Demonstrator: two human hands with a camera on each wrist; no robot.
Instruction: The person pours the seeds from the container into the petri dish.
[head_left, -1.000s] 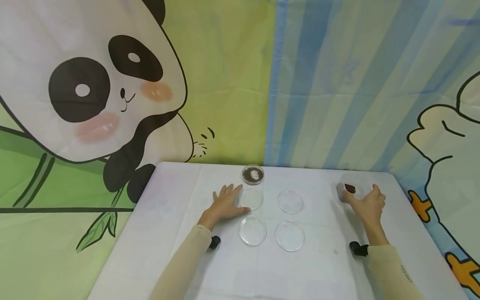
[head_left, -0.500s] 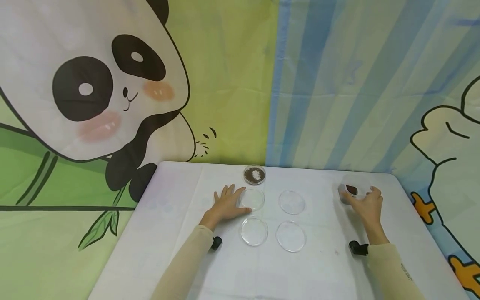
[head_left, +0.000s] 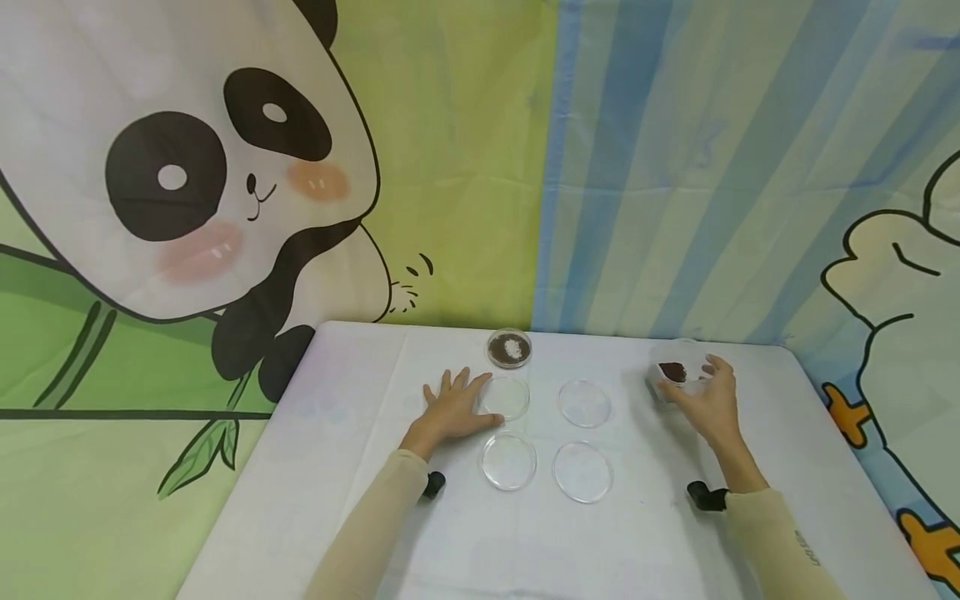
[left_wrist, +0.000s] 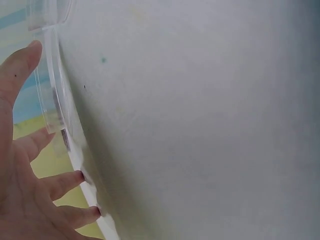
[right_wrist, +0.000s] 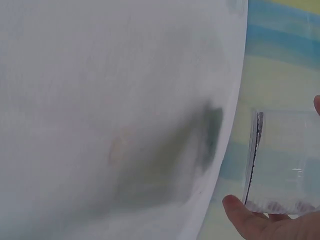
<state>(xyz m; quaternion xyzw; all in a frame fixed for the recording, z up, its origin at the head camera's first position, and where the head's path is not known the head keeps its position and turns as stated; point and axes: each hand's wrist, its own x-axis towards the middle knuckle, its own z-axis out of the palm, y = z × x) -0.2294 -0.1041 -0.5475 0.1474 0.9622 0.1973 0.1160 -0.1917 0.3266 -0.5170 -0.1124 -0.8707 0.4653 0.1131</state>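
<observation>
My left hand rests at the left of a clear petri dish, its thumb and index finger against opposite sides of the rim. The other fingers spread out towards the table. My right hand grips a clear plastic box by its sides. A thin layer of dark brown granules lies in the box. In the right wrist view the box hangs above the tabletop, a shadow beneath it.
Three more clear dishes lie close by on the white table. At the back edge stands a dish with brown granules and a white patch. A printed curtain hangs behind.
My right hand has carried the clear box a little to the left. My left hand keeps its place at the petri dish.
</observation>
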